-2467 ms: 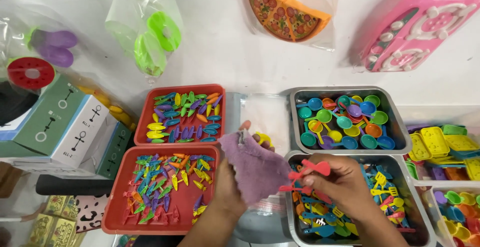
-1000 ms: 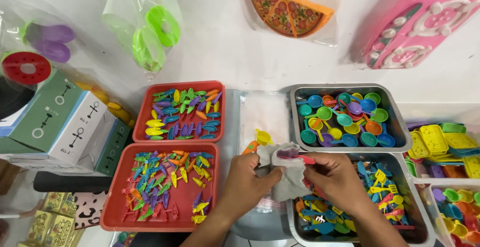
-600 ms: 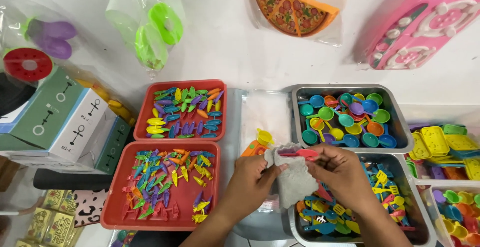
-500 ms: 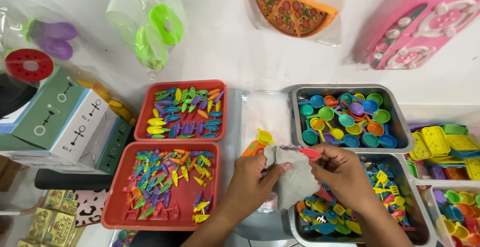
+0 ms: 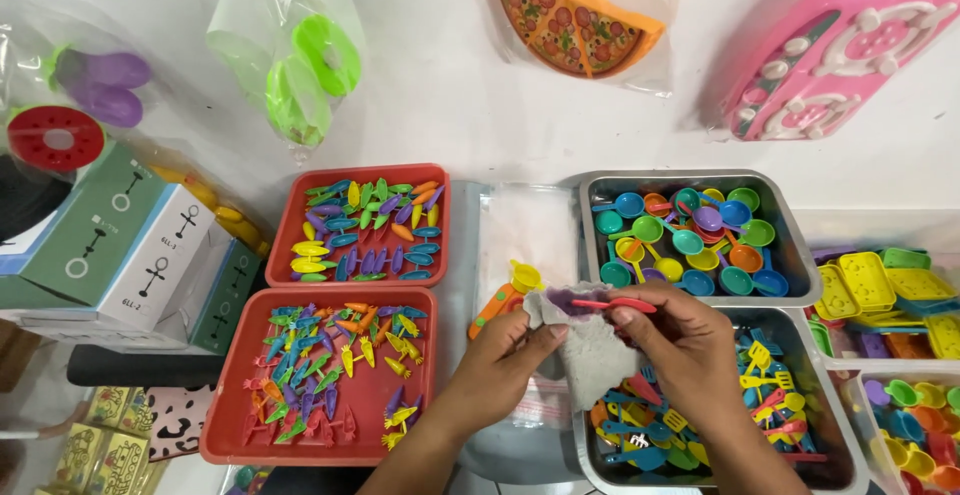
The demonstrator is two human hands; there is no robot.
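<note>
My left hand (image 5: 497, 363) grips a small grey-purple cloth (image 5: 590, 348) by its left edge. A thin red toy utensil (image 5: 615, 305) lies across the top of the cloth, pinched by my right hand (image 5: 685, 350). Both hands hover over the left end of a metal tray (image 5: 815, 355) full of small coloured toy utensils. An orange and yellow toy bottle (image 5: 503, 296) lies just left of the cloth.
Two red trays (image 5: 232, 417) of small coloured toy pieces sit on the left. A second metal tray (image 5: 792, 230) holds coloured toy pans. Clear bins (image 5: 900, 285) of toys stand at right, boxes (image 5: 110, 245) at left, bagged toys (image 5: 575, 25) on the white table behind.
My hands went from holding the cloth open and the red utensil apart to pressing the utensil into the cloth. The utensil has since slid a little to the right across it.
</note>
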